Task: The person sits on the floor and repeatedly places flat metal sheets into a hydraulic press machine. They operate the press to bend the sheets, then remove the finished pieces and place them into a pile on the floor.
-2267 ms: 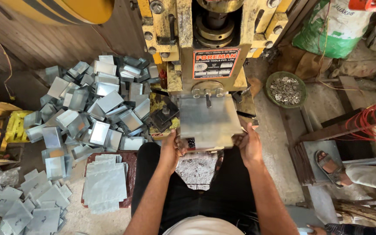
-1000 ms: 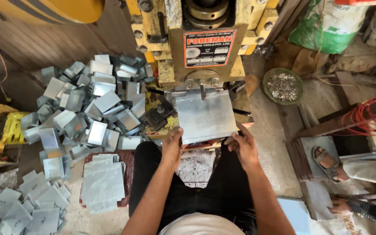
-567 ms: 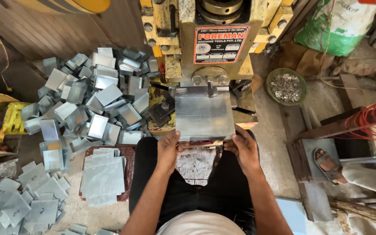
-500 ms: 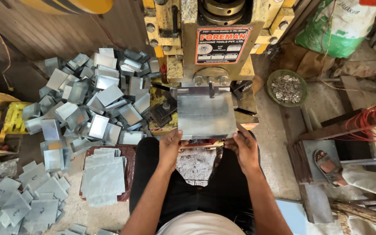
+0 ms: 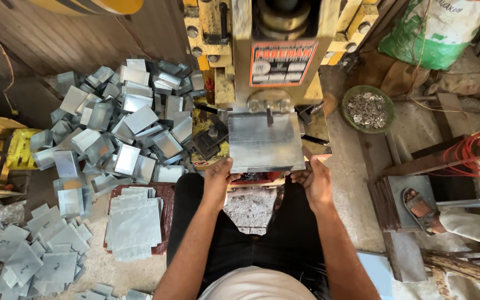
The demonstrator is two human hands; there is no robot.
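I hold a flat grey metal sheet [image 5: 265, 141] with both hands under the yellow press machine [image 5: 268, 61]. My left hand [image 5: 218, 178] grips its near left corner. My right hand [image 5: 313, 179] grips its near right corner. The sheet's far edge lies against the press tool and its stop pin [image 5: 269, 114]. My legs in black trousers [image 5: 251, 233] are spread below the sheet.
A big heap of bent metal boxes [image 5: 118, 128] lies to the left. A stack of flat blanks [image 5: 134, 225] sits on a brown block by my left leg, more blanks [image 5: 34, 253] beyond. A green bowl of scraps [image 5: 368, 108] and another person's sandalled foot [image 5: 420, 205] are at the right.
The sheet, skewed at first, has been squared up and pushed farther in under the press. Both hands stayed on its near corners.
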